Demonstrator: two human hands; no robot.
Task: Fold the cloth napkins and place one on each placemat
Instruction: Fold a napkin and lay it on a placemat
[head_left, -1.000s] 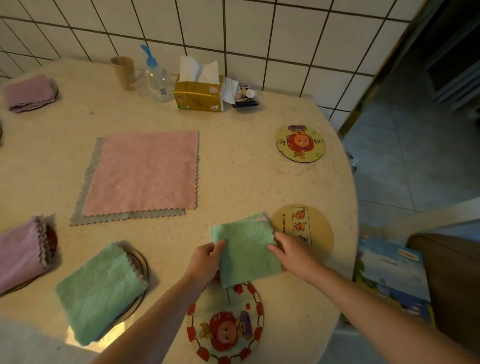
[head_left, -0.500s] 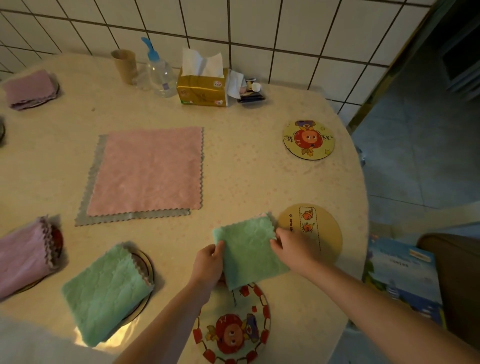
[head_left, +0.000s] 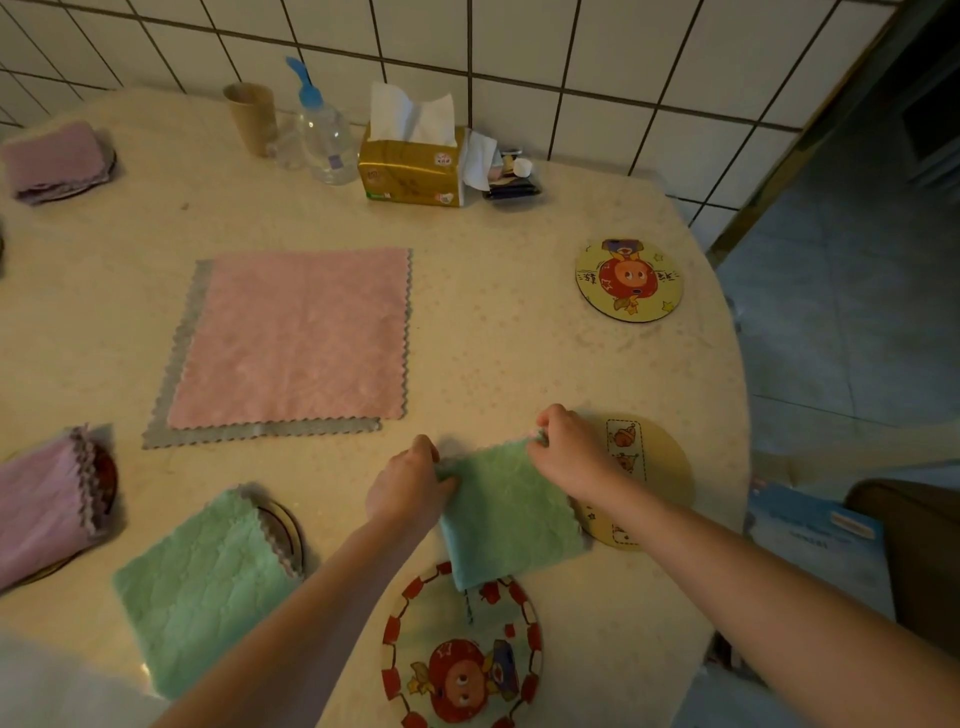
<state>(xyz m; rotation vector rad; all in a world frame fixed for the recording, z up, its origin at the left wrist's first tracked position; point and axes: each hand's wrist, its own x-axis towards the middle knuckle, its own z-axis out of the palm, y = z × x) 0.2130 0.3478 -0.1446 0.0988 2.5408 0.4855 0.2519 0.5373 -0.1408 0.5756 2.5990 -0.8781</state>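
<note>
Both hands, left hand (head_left: 410, 483) and right hand (head_left: 566, 449), are pinching the green napkin's (head_left: 511, 519) far corners near the tabletop's right edge, beside the yellow placemat (head_left: 662, 467).

A tissue box (head_left: 413, 169), spray bottle (head_left: 323, 136) and paper cup (head_left: 252, 117) stand near the tiled wall (head_left: 597, 57).

On the tabletop (head_left: 493, 364), two flat napkins (head_left: 291, 338) lay stacked in the middle. Behind them, by the wall, stood a cup (head_left: 252, 117), bottle (head_left: 322, 135) and tissue box (head_left: 413, 169). The held napkin (head_left: 511, 514) lay between two near placemats (head_left: 660, 483), overlapping both; a third placemat (head_left: 628, 280) lay farther right.
</note>
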